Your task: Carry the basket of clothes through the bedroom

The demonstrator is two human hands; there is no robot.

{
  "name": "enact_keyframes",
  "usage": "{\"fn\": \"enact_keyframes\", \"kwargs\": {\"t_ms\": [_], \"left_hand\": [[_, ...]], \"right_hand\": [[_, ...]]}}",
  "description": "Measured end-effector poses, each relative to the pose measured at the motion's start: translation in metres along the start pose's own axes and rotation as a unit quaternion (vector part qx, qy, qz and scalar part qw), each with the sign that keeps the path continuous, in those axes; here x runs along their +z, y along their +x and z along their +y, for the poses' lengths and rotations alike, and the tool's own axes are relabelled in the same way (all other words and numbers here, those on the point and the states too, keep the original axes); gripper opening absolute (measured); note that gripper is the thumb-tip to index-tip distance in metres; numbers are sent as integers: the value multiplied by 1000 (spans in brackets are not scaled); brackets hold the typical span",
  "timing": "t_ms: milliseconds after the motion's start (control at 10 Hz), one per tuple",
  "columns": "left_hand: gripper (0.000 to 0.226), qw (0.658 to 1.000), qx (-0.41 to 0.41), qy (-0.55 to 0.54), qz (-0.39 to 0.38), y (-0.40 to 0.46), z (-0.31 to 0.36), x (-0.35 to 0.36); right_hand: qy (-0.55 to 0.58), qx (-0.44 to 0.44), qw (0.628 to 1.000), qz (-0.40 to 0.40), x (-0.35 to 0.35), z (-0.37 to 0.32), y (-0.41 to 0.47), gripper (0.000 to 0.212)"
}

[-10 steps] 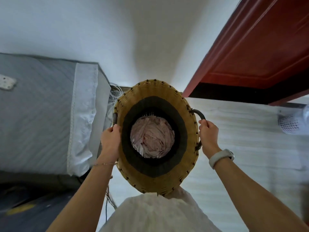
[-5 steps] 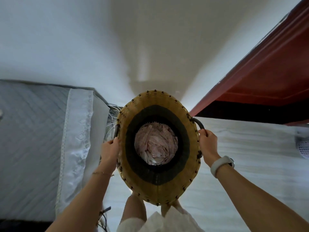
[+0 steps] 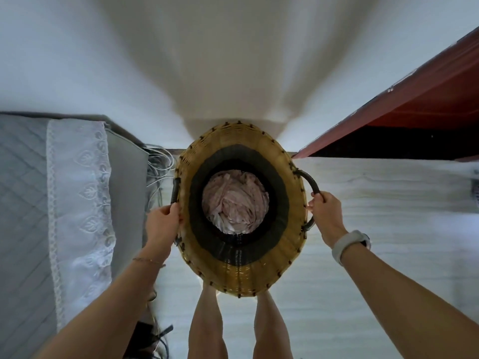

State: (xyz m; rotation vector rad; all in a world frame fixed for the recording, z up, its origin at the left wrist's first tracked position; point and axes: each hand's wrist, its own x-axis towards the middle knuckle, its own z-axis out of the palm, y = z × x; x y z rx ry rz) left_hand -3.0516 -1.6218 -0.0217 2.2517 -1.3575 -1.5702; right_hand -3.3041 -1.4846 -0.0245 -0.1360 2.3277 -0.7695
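A tall woven basket (image 3: 290, 182), yellow at the rim with a black band inside, hangs in front of me above my legs. Crumpled pale pink clothes (image 3: 234, 202) lie at its bottom. My left hand (image 3: 163, 220) is closed around the dark left handle. On the other side, my right hand (image 3: 325, 211) grips the dark loop handle, a white watch on its wrist. The basket is held off the floor between both arms.
A bed (image 3: 23, 203) with a grey quilted cover and a white lace-edged sheet (image 3: 77, 198) runs along my left. Loose cables (image 3: 158, 161) lie between bed and basket. A red door (image 3: 414, 104) stands open at the right. A white wall is ahead, pale floor below.
The view has tilted down and moved forward: the wall ahead is closer, the bed and door have shifted, and my legs now show under the basket. Both hands keep their grip.
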Motion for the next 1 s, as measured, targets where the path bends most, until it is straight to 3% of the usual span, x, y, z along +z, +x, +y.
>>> {"fn": "enact_keyframes", "kwargs": {"t_ms": [200, 300, 400, 500, 600, 700, 900, 1000], "left_hand": [[30, 989, 77, 120, 32, 21, -2, -10], [29, 991, 67, 115, 19, 11, -6, -12], [28, 998, -59, 20, -19, -8, -22, -5], [24, 972, -205, -91, -74, -25, -48, 1], [22, 926, -283, -207, -143, -40, -63, 9], [21, 874, -346, -295, -173, -58, -69, 26], [14, 831, -393, -357, -166, -64, -52, 53], [18, 820, -396, -388, -142, -61, -43, 59]], "right_hand": [[-36, -57, 998, -4, 8, -13, 21, 26], [-65, -68, 995, -20, 8, -18, 23, 26], [-98, -109, 987, -62, 15, -39, 26, 27], [-131, -174, 969, -116, 34, -71, 31, 26], [-160, -225, 951, -139, 55, -90, 33, 26], [-186, -274, 928, -169, 87, -111, 24, 29], [-240, -306, 893, -226, 98, -125, 8, 40], [-205, -315, 904, -206, 90, -126, 13, 42]]}}
